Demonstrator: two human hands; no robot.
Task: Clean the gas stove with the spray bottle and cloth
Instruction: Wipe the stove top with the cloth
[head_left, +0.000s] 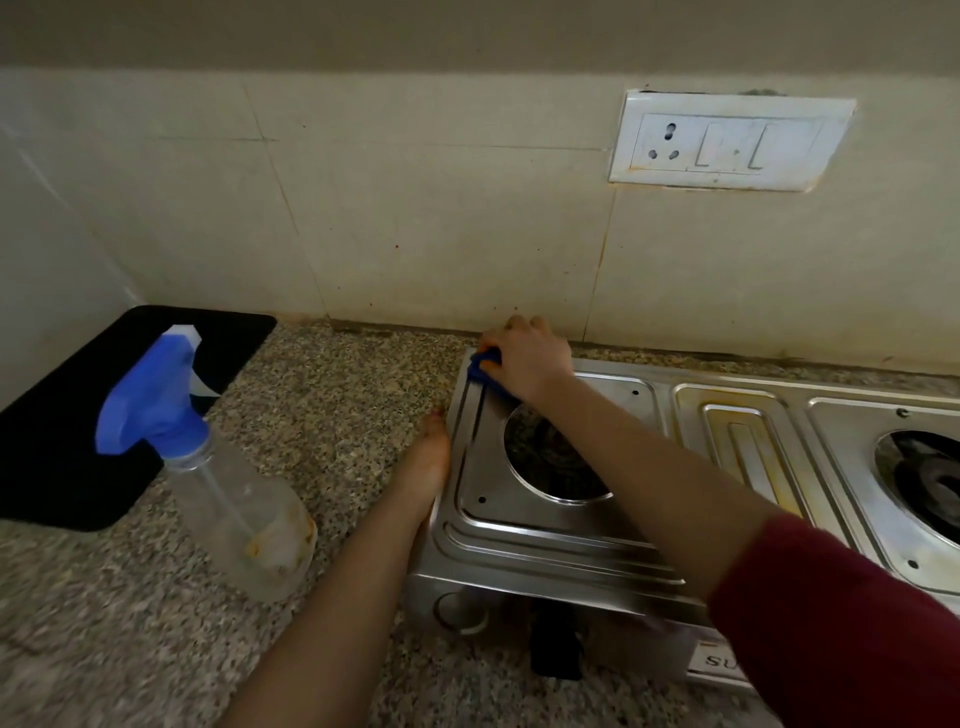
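From the head camera, I see a person's right hand (524, 364) pressing a blue cloth (483, 366) onto the far left corner of a steel gas stove (550, 535); the fingers are curled down and closed over the cloth, of which only a small blue fold shows beside the knuckles. The right forearm crosses the left burner opening (545, 467), and a dark red sleeve (852, 623) fills the lower right corner of my view.

The left hand (426, 462) lies flat against the stove's left edge, fingers together and straight, holding nothing, with its side on the speckled granite counter (337, 395).

The spray bottle (228, 499), clear with a blue trigger head (150, 400), stands upright on the counter to the left of the stove, near the left forearm but apart from it. A yellowish residue shows at its base. Behind it a black mat (57, 457) lies on the counter against the wall.

The stove's middle panel (737, 441) carries yellow-brown staining, and a second burner opening (919, 478) shows at the right edge. A black knob (556, 649) sits on the stove's front face, blurred. On the tiled wall (415, 208) above, a white switch and socket plate (727, 140) is mounted.
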